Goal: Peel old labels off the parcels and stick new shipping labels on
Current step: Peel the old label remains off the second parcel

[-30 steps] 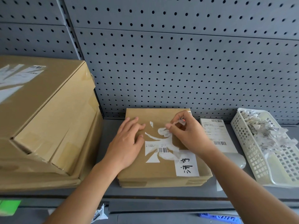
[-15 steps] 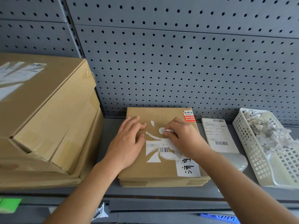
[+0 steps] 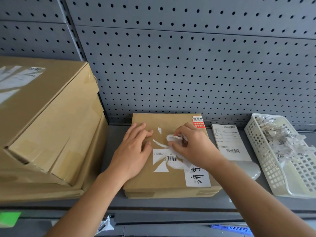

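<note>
A flat brown parcel (image 3: pixel 145 182) lies on the grey shelf in the middle. Torn white remains of an old label (image 3: pixel 160 156) with a barcode cling to its top. My left hand (image 3: pixel 135 151) rests flat on the parcel's left half, fingers straight. My right hand (image 3: pixel 189 146) pinches a curled strip of that old label between thumb and fingers, near the parcel's middle. A white sticker with handwritten characters (image 3: pixel 198 178) sits at the near right corner, and a red and black sticker (image 3: pixel 198 122) at the far right corner. A new shipping label (image 3: pixel 229 142) lies on the shelf right of the parcel.
A white plastic basket (image 3: pixel 266 165) holding torn label scraps stands at the right. A large stack of cardboard boxes (image 3: pixel 46 127) fills the left. Grey pegboard (image 3: pixel 188 65) forms the back wall. A paper scrap (image 3: pixel 106 224) hangs below the shelf's front edge.
My right hand has come down from the parcel's far right corner to the torn label in the middle, uncovering the red and black sticker. My left hand has stayed in place.
</note>
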Available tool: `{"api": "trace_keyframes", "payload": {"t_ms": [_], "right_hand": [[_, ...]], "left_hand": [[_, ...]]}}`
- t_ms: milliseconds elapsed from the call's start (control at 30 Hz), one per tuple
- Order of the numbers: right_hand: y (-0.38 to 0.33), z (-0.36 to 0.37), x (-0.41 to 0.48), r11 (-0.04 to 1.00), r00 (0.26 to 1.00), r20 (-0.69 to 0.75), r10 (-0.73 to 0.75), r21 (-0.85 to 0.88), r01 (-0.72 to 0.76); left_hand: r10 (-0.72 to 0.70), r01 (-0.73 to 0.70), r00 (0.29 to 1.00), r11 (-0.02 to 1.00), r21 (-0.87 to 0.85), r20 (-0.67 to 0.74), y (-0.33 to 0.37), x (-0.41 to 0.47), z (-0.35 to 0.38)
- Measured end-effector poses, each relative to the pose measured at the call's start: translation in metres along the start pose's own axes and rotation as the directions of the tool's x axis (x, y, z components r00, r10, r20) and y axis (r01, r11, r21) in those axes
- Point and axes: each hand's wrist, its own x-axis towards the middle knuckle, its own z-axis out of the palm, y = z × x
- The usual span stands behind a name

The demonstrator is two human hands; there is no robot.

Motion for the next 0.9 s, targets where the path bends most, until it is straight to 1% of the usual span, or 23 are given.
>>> {"api": "trace_keyframes", "payload": {"t_ms": [33,100,233,300,400,500,567,600,667,767,900], "right_hand": [[-0.001,0.004,0.001,0.998,1.000,-0.002,-0.013,-0.063,0.013],[-0.003,0.008,0.002,0.991,0.999,-0.026,-0.031,-0.133,0.027],[-0.005,0.011,-0.001,0.974,0.998,-0.035,-0.061,-0.219,0.052],[-0.006,0.010,-0.002,0.976,1.000,-0.018,-0.018,-0.218,0.013],[-0.008,0.005,-0.002,0.983,0.997,-0.010,0.082,-0.162,-0.082],[-0.003,-0.004,0.000,0.981,0.980,-0.058,0.192,-0.002,-0.193],[0.003,-0.010,0.004,0.955,0.955,-0.100,0.277,0.135,-0.263],[0.005,-0.014,0.005,0.941,0.943,-0.112,0.312,0.176,-0.290],[0.009,-0.020,0.005,0.915,0.926,-0.090,0.366,0.214,-0.341],[0.010,-0.025,0.001,0.904,0.927,-0.047,0.371,0.248,-0.349],[-0.004,-0.025,-0.004,0.939,0.958,-0.023,0.285,0.205,-0.275]], "left_hand": [[0.001,-0.001,1.000,1.000,0.000,-0.001,0.000,0.000,0.000],[0.001,-0.001,1.000,1.000,0.000,0.000,0.000,0.000,0.001],[-0.004,0.004,1.000,1.000,-0.004,0.008,-0.001,0.000,0.000],[-0.008,0.008,1.000,1.000,-0.007,0.009,-0.001,0.000,0.000],[-0.008,0.008,1.000,1.000,-0.006,0.011,-0.001,0.000,0.000],[-0.003,0.003,1.000,1.000,-0.012,0.009,0.000,0.000,0.000],[-0.003,0.003,1.000,1.000,-0.008,0.011,0.000,-0.001,-0.001],[-0.003,0.004,1.000,1.000,-0.006,0.011,0.000,-0.001,-0.001],[-0.004,0.004,1.000,1.000,-0.006,0.010,0.000,-0.001,-0.001],[-0.005,0.005,1.000,1.000,-0.007,0.010,0.000,0.000,-0.001],[-0.002,0.002,1.000,1.000,-0.005,0.011,0.000,-0.001,-0.001]]}}
